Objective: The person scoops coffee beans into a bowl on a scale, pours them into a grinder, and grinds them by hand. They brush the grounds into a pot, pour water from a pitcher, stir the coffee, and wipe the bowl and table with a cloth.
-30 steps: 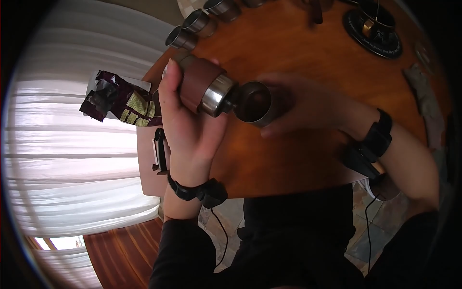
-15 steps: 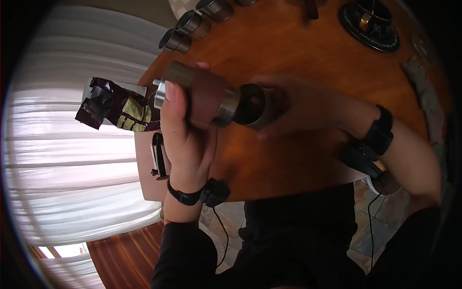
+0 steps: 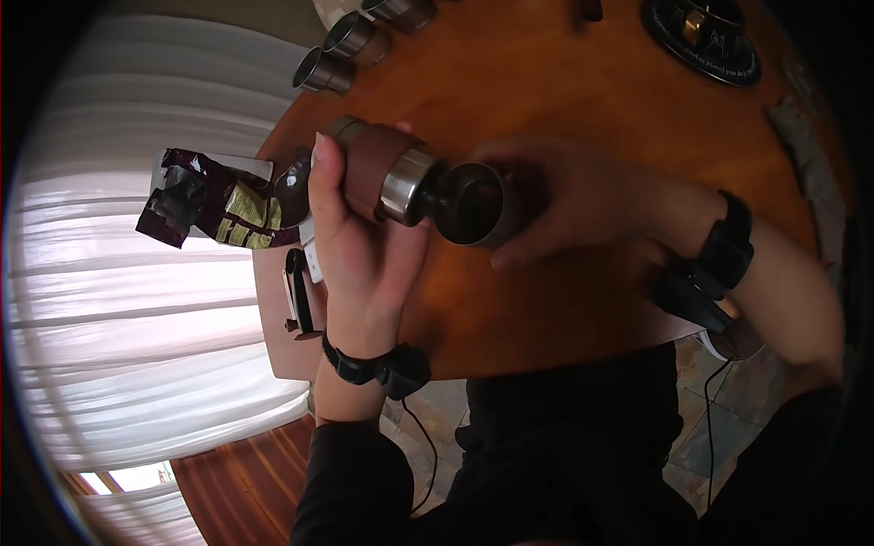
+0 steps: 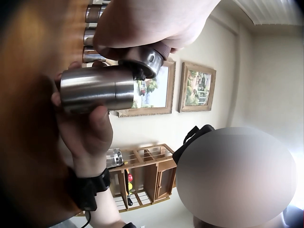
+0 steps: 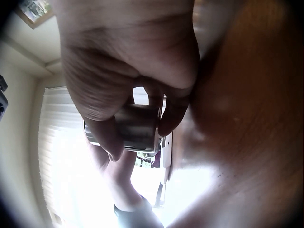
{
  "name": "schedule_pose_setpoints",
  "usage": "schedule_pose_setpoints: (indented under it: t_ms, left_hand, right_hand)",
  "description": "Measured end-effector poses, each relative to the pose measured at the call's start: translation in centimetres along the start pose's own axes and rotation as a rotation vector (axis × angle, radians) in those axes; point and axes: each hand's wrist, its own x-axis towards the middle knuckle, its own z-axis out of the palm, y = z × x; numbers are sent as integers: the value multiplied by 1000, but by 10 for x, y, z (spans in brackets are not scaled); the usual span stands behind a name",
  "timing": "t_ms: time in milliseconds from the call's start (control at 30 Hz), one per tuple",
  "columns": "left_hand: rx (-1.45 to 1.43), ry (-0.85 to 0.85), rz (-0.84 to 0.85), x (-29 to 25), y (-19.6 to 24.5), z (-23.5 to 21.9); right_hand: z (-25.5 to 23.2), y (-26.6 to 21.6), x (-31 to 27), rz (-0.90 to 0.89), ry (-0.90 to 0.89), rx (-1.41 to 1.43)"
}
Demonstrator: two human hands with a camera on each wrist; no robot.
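My left hand (image 3: 358,250) grips a hand coffee grinder (image 3: 369,173), a steel cylinder with a brown band around its middle. The grinder is tipped, its bare steel lower end facing right. A dark fitting juts from that end, right at the mouth of a steel cup (image 3: 471,207). Thumb and fingers of my right hand (image 3: 587,196) hold this cup from its far side, its opening turned toward the grinder. In the left wrist view the brushed steel cup (image 4: 95,89) lies sideways beneath the grinder's end (image 4: 147,61). The cup's inside is dark.
Several steel cups (image 3: 353,41) stand in a row along the table's far left edge. A crumpled dark purple bag (image 3: 223,202) lies at the left, beside a black-and-silver object (image 3: 299,291). A dark cup on a black saucer (image 3: 703,55) sits at the back right of the wooden table (image 3: 564,82).
Half a second ago the grinder lay more level, its end overlapping the cup's mouth. It has since turned back in my left hand, showing its steel end again. The right hand keeps the cup.
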Motion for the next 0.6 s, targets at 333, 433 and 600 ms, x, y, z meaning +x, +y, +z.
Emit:
schedule_pose_setpoints:
  t_ms: [333,433,600]
  left_hand:
    - [36,48,-23,-2,-6,6]
    - [-73,-24,-76,0,-4,-2]
    - [-81,48,-104,0,-2,-3]
  right_hand:
    - [1,-3,-4,-2,3,-9]
    - [1,-2,-4,-12,22,-52]
    - [-1,-3,-2,-16,5,-81]
